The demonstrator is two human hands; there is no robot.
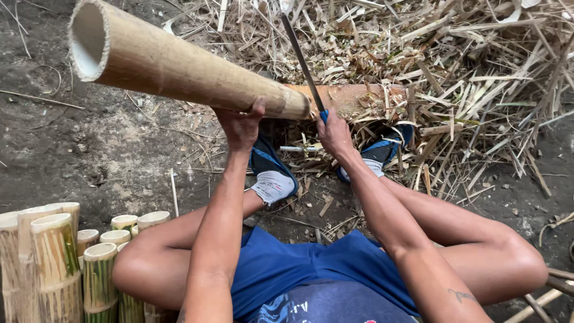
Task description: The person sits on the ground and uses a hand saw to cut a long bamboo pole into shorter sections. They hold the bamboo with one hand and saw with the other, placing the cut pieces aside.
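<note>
Hollow bamboo pole [179, 66] slants up-left over dirt, near end on a wood block [353, 98] half buried in bamboo scraps [454, 78]. Left hand [242, 125] grips pole underneath. Right hand [333, 133] clamps saw [302, 60] handle; blade tip cut off at the top edge. Cut bamboo tubes [72, 257] stand lower left.

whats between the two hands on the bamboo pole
In the head view, only a short stretch of the bamboo pole lies between the left hand and right hand; the right hand's saw meets the pole there.
</note>
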